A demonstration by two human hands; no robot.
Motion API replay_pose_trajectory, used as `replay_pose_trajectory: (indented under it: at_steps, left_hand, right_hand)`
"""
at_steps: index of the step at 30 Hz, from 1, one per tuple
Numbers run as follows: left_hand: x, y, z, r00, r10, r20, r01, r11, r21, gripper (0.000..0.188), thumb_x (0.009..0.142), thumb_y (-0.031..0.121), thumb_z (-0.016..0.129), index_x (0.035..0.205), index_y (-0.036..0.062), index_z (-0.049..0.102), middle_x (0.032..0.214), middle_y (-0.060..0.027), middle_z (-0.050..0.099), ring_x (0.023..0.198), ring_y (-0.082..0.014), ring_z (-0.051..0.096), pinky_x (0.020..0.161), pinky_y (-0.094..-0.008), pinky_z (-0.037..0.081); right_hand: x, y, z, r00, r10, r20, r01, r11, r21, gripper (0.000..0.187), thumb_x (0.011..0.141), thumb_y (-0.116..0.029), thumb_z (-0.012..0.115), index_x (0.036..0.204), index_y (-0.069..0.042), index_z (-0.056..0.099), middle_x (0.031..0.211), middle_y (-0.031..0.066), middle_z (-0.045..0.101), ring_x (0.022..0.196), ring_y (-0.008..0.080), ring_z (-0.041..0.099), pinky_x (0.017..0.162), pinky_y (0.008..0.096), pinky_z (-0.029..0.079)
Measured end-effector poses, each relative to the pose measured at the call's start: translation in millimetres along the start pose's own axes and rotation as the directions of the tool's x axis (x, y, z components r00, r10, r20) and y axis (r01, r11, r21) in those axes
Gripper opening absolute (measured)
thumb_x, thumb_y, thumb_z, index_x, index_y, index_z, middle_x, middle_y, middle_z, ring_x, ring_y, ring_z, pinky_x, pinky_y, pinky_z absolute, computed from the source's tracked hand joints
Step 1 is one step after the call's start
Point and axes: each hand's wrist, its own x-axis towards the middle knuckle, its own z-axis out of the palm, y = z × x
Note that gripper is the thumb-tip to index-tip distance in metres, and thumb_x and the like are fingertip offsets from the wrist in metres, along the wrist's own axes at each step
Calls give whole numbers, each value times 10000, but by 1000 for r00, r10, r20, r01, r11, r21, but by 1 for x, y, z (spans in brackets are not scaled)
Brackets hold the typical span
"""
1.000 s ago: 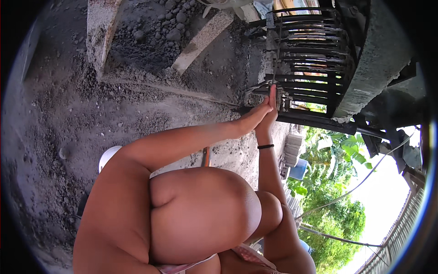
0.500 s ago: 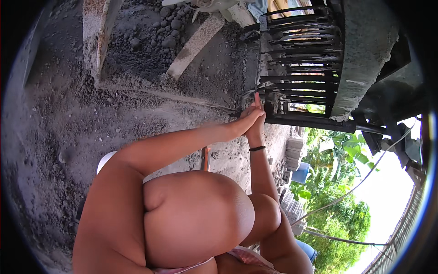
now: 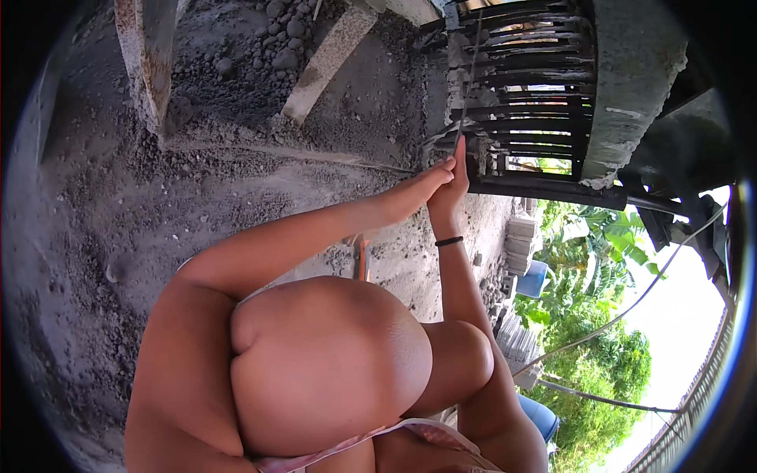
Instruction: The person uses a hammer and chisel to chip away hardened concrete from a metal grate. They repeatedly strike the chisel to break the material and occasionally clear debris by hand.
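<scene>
My left hand (image 3: 430, 186) and my right hand (image 3: 450, 183) meet beyond my bent knees, both closed. A thin dark rod (image 3: 471, 79) rises from the fingers of my right hand, whose index finger stretches along it. My left fingers press against the right hand near the rod's lower end; whether they also grip it is hidden. A black band (image 3: 449, 241) circles my right wrist. Just past the fingertips stands a rack of dark, weathered slats (image 3: 536, 87).
Pale speckled posts (image 3: 331, 63) stand near a heap of grey lumps (image 3: 276, 35). An orange-edged object (image 3: 363, 260) lies beyond my knees. At right are stacked blocks (image 3: 520, 240), a blue container (image 3: 532, 279), a hanging cable (image 3: 599, 335) and a rough grey slab (image 3: 631, 102).
My hands have risen slightly in the picture and the left has slid lower against the right. The rod now shows clearly above the fingers. A white bladed object has left the top of the view.
</scene>
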Motion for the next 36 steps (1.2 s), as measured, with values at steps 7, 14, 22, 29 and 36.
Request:
replay_pose_trajectory:
  at_steps: [7, 14, 22, 29, 36]
  left_hand:
    - [-1, -7, -12, 969, -163, -185, 175, 983, 54, 792, 910, 639, 306, 1476, 91, 219, 1479, -121, 242, 1264, -217, 352, 1081, -349, 219]
    - [9, 0, -14, 986, -100, -133, 97, 995, -26, 677, 946, 478, 344, 1476, 71, 234, 1444, -100, 318, 1196, -197, 410, 1071, -330, 255]
    - [10, -17, 29, 923, 232, -307, -62, 877, 476, 701, 928, 394, 428, 1439, -38, 220, 1513, -269, 117, 1307, -380, 377, 1055, -320, 329]
    - [4, -1, 48, 892, 337, -300, -157, 855, 495, 588, 943, 202, 413, 1414, -93, 221, 1515, -243, 156, 1402, -346, 198, 1128, -345, 200]
    - [21, 2, 32, 843, 388, -374, -175, 853, 491, 549, 926, 218, 426, 1372, -88, 328, 1451, -280, 284, 1299, -360, 350, 1067, -338, 289]
  right_hand:
    - [-12, 5, 0, 783, 541, 306, -621, 689, 373, 578, 871, -29, 436, 1439, -79, 342, 680, -48, 442, 509, 59, 391, 436, 209, 323]
    - [-43, -58, -26, 638, 582, 504, -751, 327, 574, 464, 979, -124, 349, 1432, -222, 331, 650, -48, 341, 469, 34, 292, 391, 183, 233]
    - [-47, -60, -59, 836, 305, 457, -534, 645, 547, 440, 951, -78, 378, 1390, -70, 413, 948, 32, 563, 598, 52, 481, 484, 188, 362]
    - [-41, -79, -62, 966, -161, 203, 184, 978, -99, 461, 716, -44, 534, 1161, 77, 546, 1415, 204, 416, 953, 199, 628, 719, 256, 480]
    - [-32, -77, -47, 977, -116, 179, 143, 979, -147, 460, 683, -87, 543, 1108, 90, 555, 1341, 268, 463, 1030, 348, 612, 773, 307, 491]
